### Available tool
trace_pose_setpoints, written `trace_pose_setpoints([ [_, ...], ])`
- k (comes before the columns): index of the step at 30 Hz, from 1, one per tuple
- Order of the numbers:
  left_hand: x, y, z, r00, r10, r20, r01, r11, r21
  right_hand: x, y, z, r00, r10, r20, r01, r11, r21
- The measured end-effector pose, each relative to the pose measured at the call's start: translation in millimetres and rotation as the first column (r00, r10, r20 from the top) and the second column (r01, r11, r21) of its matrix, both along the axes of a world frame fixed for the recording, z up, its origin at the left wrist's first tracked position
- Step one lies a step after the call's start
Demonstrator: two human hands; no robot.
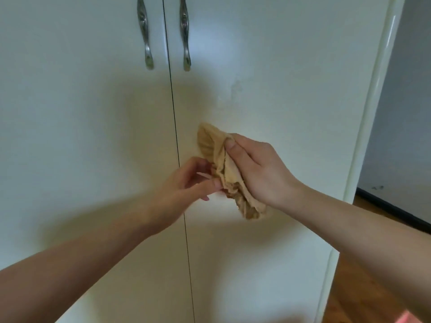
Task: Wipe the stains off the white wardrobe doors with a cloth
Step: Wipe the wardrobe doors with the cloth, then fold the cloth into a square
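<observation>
Right hand [256, 169] around bunched cloth [210, 142]

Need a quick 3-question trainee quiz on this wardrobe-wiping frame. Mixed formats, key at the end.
1. True or false: the cloth is spread out flat.
2. Multiple choice: the faint smudged patch on the right door lies A) above the cloth, B) below the cloth, C) hidden behind the cloth.
3. Fill in: the upper part of the cloth is gripped by the ___ hand.

Key
1. False. It is bunched up.
2. A.
3. Right. The right hand grips it with the thumb on top, while the left hand pinches the lower edge.
</observation>
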State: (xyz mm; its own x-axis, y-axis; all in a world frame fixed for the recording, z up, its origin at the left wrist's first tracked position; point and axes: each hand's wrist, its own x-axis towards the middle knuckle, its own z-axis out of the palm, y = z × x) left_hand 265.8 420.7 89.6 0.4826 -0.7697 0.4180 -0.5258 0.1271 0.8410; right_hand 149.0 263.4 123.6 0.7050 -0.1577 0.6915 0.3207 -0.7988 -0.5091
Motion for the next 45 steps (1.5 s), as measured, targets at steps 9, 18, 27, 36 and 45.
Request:
trace_pose_setpoints([
  [9,11,77,104,0.928,0.352,0.121,-0.301,0.900,-0.315,18,31,145,0.991,-0.092,-0.095,0.086,0.994,-0.067],
  [18,-1,84,297,0.858,0.271,0.437,-0.338,0.938,0.080,53,73,336,0.849,-0.158,-0.504,0.057,0.976,-0.210],
  [27,51,134,497,0.888,0.445,0.117,-0.458,0.879,0.132,47,118,531,0.634,-0.069,-0.770,-0.134,0.971,-0.198],
  [36,73,233,710,0.643,-0.147,0.752,-0.615,0.487,0.621,35,144,682,0.685,-0.068,-0.725,-0.144,0.963,-0.227],
  [45,108,308,691,0.900,0.139,-0.413,-0.010,0.954,0.299,33,167,678,0.899,0.339,-0.276,-0.049,0.705,0.708],
])
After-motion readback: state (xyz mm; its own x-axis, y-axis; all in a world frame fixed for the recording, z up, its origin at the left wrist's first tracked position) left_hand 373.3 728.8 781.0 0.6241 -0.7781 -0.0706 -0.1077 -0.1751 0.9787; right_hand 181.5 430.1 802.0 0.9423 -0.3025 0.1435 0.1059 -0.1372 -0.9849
